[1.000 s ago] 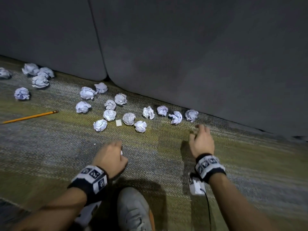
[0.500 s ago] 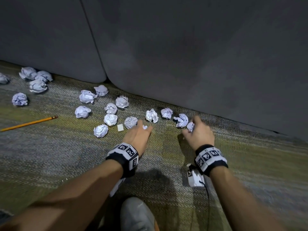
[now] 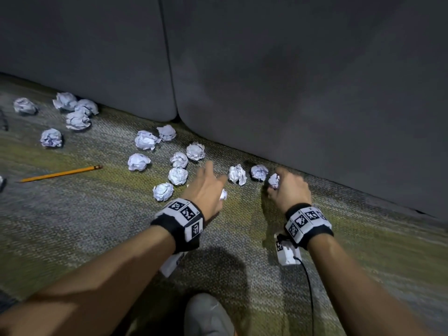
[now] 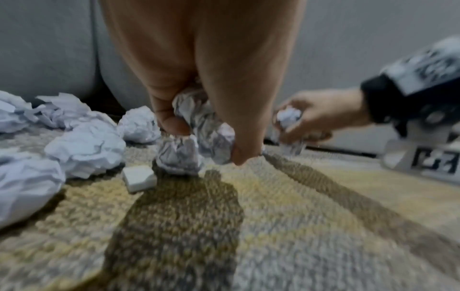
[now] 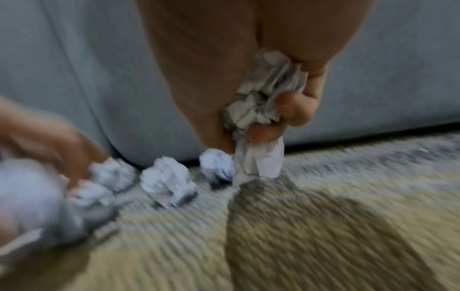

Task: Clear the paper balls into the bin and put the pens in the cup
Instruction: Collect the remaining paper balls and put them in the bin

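both hands work low over the carpet [image 3: 72, 226], likely gathering several balls per trip. the left hand [image 3: 206, 187] has its fingers [image 4: 171, 126] curled round crumpled paper [image 4: 199, 118], reaching for another. the right hand [image 3: 289, 187] grips its own wad [image 5: 263, 94]. loose paper balls [image 3: 178, 175] lie along the sofa [image 3: 291, 93]; a pencil [image 3: 60, 174] lies apart. bin and cup aren't in view.

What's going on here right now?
A person is crouched on the carpet by a grey sofa, gathering paper balls. The left hand grips crumpled paper and the right hand holds more. Many balls lie loose, such as one by the left hand. A pencil lies untouched. No bin or cup is in view.
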Demonstrator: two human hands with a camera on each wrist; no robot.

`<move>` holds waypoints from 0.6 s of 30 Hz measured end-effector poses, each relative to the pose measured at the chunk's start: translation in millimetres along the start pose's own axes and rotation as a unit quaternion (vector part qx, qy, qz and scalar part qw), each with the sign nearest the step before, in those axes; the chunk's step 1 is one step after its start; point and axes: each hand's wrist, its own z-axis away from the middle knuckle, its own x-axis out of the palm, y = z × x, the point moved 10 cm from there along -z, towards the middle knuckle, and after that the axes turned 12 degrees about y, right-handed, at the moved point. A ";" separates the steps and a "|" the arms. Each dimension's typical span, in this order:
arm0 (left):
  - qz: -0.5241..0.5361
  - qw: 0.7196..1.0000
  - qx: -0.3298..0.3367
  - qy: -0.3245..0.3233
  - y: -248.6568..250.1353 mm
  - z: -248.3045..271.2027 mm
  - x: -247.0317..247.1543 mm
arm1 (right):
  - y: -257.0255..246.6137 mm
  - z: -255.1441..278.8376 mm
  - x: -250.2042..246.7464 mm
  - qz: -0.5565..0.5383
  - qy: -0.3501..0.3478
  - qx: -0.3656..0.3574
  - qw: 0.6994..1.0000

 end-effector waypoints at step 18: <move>-0.088 0.995 -0.047 -0.025 -107.9 31.1 -51.5 | -42.8 -7.2 9.8 -0.013 -0.026 -0.005 1.000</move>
